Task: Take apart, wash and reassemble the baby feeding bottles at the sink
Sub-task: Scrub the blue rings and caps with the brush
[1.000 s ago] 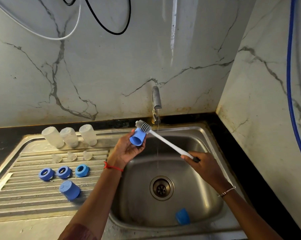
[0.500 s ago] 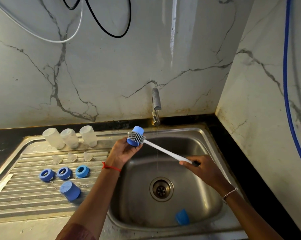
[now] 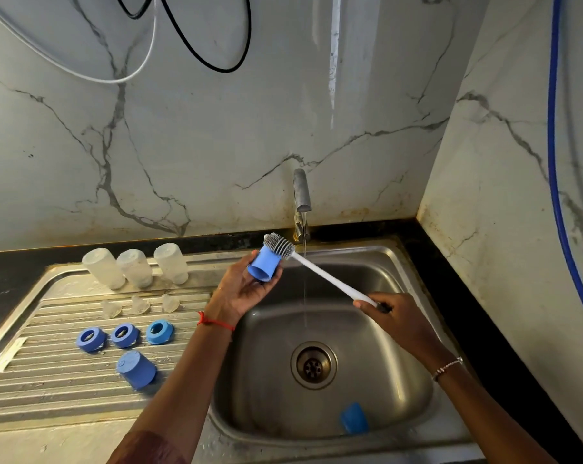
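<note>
My left hand (image 3: 241, 289) holds a blue bottle cap (image 3: 264, 264) over the sink's left rim, open end toward me. My right hand (image 3: 397, 316) grips the white handle of a bottle brush (image 3: 320, 272); its grey bristle head (image 3: 278, 245) lies against the cap's outer far side. Three clear bottles (image 3: 134, 266) stand upside down at the back of the drainboard. In front of them lie three clear teats (image 3: 139, 304), three blue collar rings (image 3: 124, 335) and another blue cap (image 3: 136, 369). A third blue cap (image 3: 353, 422) lies in the sink basin.
The tap (image 3: 302, 195) runs a thin stream into the steel sink (image 3: 414, 262), whose drain (image 3: 313, 365) sits mid-basin. The ribbed drainboard (image 3: 49, 390) is on the left. Marble walls close the back and right. Cables and a blue hose (image 3: 554, 162) hang above.
The brush head moved from inside or over the cap's mouth to its outer far side, and my left hand turned the cap so its opening faces down toward me.
</note>
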